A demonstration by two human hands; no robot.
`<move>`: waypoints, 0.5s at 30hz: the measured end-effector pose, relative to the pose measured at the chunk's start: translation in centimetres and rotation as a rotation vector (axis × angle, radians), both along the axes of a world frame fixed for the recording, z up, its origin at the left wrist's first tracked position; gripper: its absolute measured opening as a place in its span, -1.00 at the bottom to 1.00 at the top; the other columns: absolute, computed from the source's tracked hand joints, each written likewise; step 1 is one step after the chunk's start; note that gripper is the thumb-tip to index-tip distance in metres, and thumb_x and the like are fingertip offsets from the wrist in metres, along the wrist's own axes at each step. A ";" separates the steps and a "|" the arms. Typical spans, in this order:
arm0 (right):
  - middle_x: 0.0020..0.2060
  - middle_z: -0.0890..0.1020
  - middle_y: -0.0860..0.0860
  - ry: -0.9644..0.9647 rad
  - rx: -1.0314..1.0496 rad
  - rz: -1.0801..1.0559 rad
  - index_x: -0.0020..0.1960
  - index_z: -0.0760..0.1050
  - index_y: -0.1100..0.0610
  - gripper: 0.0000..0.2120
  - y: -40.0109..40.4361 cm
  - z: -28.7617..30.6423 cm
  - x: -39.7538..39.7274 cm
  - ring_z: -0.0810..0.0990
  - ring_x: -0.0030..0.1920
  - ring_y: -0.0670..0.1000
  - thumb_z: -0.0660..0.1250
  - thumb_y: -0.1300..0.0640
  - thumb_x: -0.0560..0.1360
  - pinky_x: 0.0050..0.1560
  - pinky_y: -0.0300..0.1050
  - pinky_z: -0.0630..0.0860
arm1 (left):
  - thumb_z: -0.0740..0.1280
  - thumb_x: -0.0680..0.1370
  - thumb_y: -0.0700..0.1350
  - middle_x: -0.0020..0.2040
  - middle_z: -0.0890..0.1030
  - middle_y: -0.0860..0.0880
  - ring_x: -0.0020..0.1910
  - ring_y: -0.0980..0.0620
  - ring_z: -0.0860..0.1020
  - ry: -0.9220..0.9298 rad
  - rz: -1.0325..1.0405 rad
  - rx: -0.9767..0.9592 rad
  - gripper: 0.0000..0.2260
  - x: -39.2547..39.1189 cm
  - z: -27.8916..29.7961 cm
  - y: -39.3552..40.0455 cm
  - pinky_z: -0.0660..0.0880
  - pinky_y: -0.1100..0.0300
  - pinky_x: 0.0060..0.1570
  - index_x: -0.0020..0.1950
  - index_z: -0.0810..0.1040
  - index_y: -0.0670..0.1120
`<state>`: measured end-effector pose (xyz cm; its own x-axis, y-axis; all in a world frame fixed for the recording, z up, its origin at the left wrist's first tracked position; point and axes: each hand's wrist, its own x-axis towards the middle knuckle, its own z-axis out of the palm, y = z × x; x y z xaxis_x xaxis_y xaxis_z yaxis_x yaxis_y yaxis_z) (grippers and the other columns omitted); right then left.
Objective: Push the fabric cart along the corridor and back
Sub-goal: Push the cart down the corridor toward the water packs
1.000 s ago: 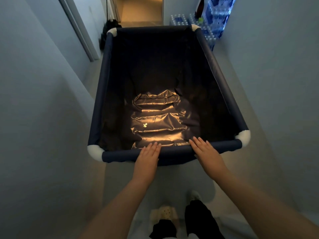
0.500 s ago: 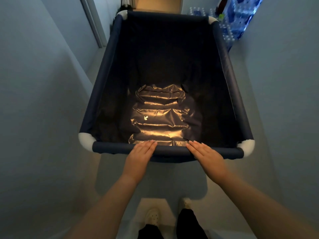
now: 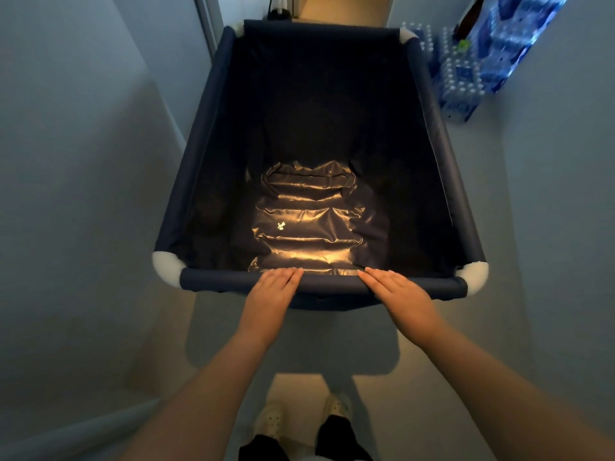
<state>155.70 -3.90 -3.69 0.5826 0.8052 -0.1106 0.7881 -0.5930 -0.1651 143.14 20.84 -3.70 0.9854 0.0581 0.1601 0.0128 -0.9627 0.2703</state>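
The fabric cart [image 3: 332, 283] is a deep navy bin on a tube frame with white corner joints. It fills the middle of the head view, and its shiny floor holds nothing. My left hand [image 3: 271, 291] lies over the near rail, left of its middle, fingers together and pointing forward. My right hand [image 3: 397, 289] lies over the same rail to the right, a hand's width from the left one. Both thumbs are hidden under the rail.
Pale walls close in on the left [image 3: 83, 161] and right [image 3: 549, 194], leaving narrow gaps beside the cart. Stacked packs of water bottles [image 3: 459, 78] stand against the right wall by the cart's far right corner. A door frame [image 3: 204, 24] is at far left. My shoes [image 3: 271, 420] are below.
The cart has rolled forward along the corridor. The bottle packs and the door frame have come nearer and now sit level with its far end. Both hands stay on the near rail.
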 end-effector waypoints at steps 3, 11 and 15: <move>0.35 0.44 0.04 0.001 0.009 0.061 0.46 0.21 0.06 -0.14 -1.5 0.5 1.5 0.44 0.30 0.06 0.40 0.48 0.26 0.34 -0.10 0.19 | 0.49 0.24 -0.45 0.12 0.61 -0.19 0.07 -0.17 0.58 -0.009 0.027 -0.013 -0.41 0.2 0.0 -2.0 0.52 -0.09 0.08 0.25 0.50 -0.27; 0.31 0.49 0.08 -0.056 0.044 0.192 0.42 0.30 0.13 -0.12 -4.5 1.5 4.2 0.49 0.26 0.08 0.42 0.54 0.16 0.29 -0.05 0.21 | 0.53 0.27 -0.40 0.16 0.60 -0.16 0.12 -0.12 0.57 -0.014 0.014 -0.037 -0.41 0.0 -0.5 -5.5 0.50 -0.03 0.13 0.27 0.49 -0.25; 0.30 0.49 0.10 -0.041 0.074 0.208 0.41 0.32 0.13 -0.22 -5.4 1.4 5.1 0.47 0.27 0.11 0.38 0.53 0.26 0.31 -0.04 0.21 | 0.51 0.32 -0.37 0.18 0.59 -0.16 0.14 -0.11 0.56 -0.027 0.024 -0.070 -0.46 0.0 -0.7 -7.2 0.49 -0.04 0.15 0.28 0.48 -0.24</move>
<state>160.80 -9.29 -2.32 0.4055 0.9137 -0.0264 0.8994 -0.4040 -0.1671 143.09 13.65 -4.44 0.9789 0.0936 0.1815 0.0274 -0.9410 0.3373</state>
